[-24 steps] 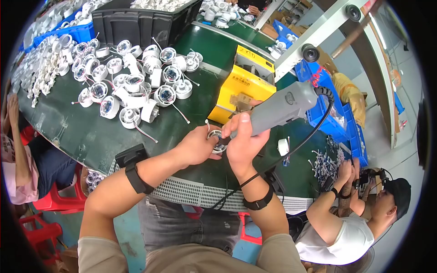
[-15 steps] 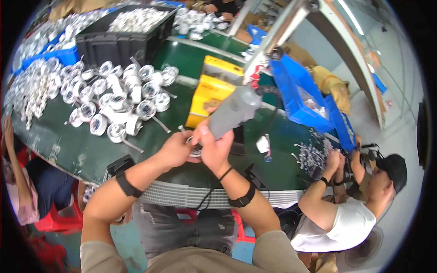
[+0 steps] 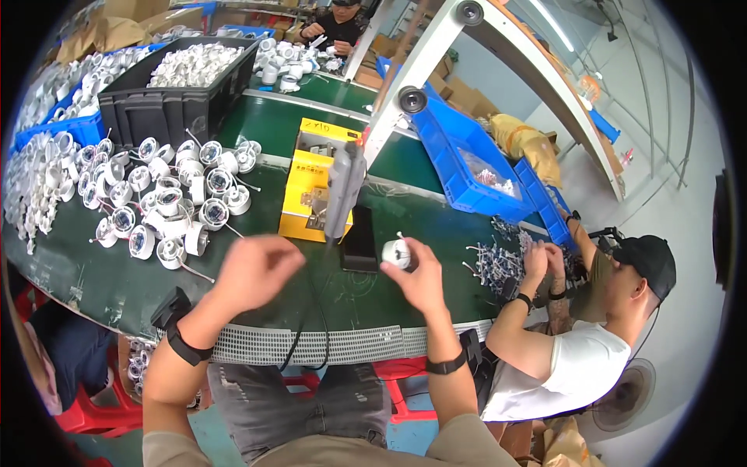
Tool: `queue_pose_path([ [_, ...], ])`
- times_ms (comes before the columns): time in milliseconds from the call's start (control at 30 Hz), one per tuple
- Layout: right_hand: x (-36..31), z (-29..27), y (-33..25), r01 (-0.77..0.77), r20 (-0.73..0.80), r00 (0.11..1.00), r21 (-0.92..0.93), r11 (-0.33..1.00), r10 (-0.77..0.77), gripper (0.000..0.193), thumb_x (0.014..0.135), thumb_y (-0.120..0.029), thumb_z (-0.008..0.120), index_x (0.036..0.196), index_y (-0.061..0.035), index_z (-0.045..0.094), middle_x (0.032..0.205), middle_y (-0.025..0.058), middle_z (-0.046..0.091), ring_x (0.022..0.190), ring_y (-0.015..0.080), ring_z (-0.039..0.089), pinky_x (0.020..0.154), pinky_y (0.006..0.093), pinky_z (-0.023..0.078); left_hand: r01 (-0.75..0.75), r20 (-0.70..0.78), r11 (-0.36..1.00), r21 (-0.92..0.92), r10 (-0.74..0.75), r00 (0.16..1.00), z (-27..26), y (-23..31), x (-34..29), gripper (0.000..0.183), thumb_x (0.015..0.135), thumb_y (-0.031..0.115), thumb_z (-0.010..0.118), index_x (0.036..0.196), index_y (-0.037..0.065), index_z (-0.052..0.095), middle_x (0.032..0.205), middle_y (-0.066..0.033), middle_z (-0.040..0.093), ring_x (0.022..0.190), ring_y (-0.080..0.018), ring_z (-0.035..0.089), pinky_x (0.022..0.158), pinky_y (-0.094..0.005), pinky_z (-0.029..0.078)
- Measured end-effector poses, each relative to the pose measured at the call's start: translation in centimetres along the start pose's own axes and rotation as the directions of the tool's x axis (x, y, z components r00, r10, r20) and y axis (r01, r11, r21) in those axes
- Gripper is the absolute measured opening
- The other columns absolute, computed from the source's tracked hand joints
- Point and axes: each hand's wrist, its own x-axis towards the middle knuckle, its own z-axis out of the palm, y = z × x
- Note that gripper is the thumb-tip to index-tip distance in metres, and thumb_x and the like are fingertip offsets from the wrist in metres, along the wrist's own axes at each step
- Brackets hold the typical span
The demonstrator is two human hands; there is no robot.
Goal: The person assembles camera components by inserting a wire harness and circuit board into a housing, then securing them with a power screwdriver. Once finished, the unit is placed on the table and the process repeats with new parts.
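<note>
My right hand [image 3: 422, 280] grips a small round white housing [image 3: 395, 253] between thumb and fingers, over the near side of the green table. A short wire end sticks up from the housing. My left hand [image 3: 257, 272] is in the air left of it, blurred, with fingers pointing right; whether it holds anything does not show. A grey electric screwdriver [image 3: 347, 191] stands upright, tip down, untouched in front of the yellow box [image 3: 299, 206]. Left of my hands, many similar white housings [image 3: 167, 198] with wires and dark inner parts lie heaped.
A black phone-like slab [image 3: 359, 240] lies beside the yellow box. A black crate [image 3: 156, 113] full of white parts stands at the back left. Blue bins [image 3: 475, 198] and a wire pile [image 3: 498, 261] are to the right, where a person in a white shirt [image 3: 568, 366] works.
My right hand has let go of the grey screwdriver and moved right, now with the white housing. My left hand has moved left, away from it. The view has shifted too.
</note>
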Motion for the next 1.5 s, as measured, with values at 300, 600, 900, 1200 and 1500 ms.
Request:
queue_pose_path([
  [300, -3.1, 3.4, -9.6, 0.295, 0.113, 0.920, 0.435, 0.851, -0.376, 0.068, 0.064, -0.015, 0.087, 0.125, -0.0064, 0.056, 0.111, 0.0091, 0.053, 0.101, 0.0223, 0.058, 0.086, 0.0329, 0.049, 0.551, 0.565, 0.216, -0.806, -0.001, 0.825, 3.8, -2.1, 0.3, 0.042, 0.102, 0.026, 0.042, 0.137, 0.002, 0.041, 0.125, -0.0087, 0.055, 0.113, -0.0173, 0.057, 0.096, -0.0321, 0.049],
  [600, -2.1, 4.1, -6.6, -0.442, 0.522, 0.841, 0.815, 0.375, -0.143, 0.016, 0.092, -0.009, 0.060, 0.102, 0.0022, 0.060, 0.090, 0.0051, 0.061, 0.086, 0.0122, 0.058, 0.079, 0.0266, 0.048, 0.515, 0.490, 0.263, -0.816, -0.157, 0.857, 3.2, -1.5, 0.3, 0.033, 0.098, 0.028, 0.049, 0.119, 0.003, 0.057, 0.106, -0.0053, 0.063, 0.094, -0.0135, 0.062, 0.076, -0.0258, 0.050],
  [900, -3.6, 5.4, -9.0, 0.387, -0.169, 0.922, 0.455, 0.802, -0.349, 0.008, 0.079, 0.002, 0.066, 0.083, 0.0006, 0.059, 0.092, 0.0117, 0.063, 0.091, 0.0228, 0.062, 0.085, 0.0310, 0.046, 0.580, 0.518, 0.187, -0.793, -0.295, 0.803, 2.9, -1.4, 0.6, 0.030, 0.099, 0.033, 0.044, 0.095, 0.008, 0.060, 0.086, -0.0038, 0.064, 0.074, -0.0127, 0.060, 0.061, -0.0263, 0.046],
  [1200, -3.3, 5.7, -8.0, -0.236, 0.253, 0.966, 0.791, 0.564, 0.050, 0.007, 0.086, -0.005, 0.059, 0.086, 0.0023, 0.062, 0.103, 0.0064, 0.057, 0.094, 0.0148, 0.056, 0.084, 0.0290, 0.043, 0.450, 0.426, 0.246, -0.858, -0.147, 0.893, 3.3, -0.9, 0.2, 0.040, 0.100, 0.024, 0.046, 0.132, 0.001, 0.048, 0.116, -0.0076, 0.060, 0.106, -0.0161, 0.059, 0.091, -0.0312, 0.048],
  [1500, -4.0, 5.2, -9.7, 0.050, -0.033, 0.999, 0.697, 0.715, -0.039, 0.012, 0.084, 0.005, 0.065, 0.096, 0.0037, 0.061, 0.098, 0.0062, 0.059, 0.087, 0.0122, 0.061, 0.072, 0.0259, 0.056, 0.325, 0.291, 0.441, -0.837, -0.145, 0.946, 3.8, -1.3, -0.1, 0.037, 0.100, 0.019, 0.049, 0.130, -0.001, 0.051, 0.124, -0.0100, 0.058, 0.112, -0.0174, 0.058, 0.095, -0.0318, 0.047],
])
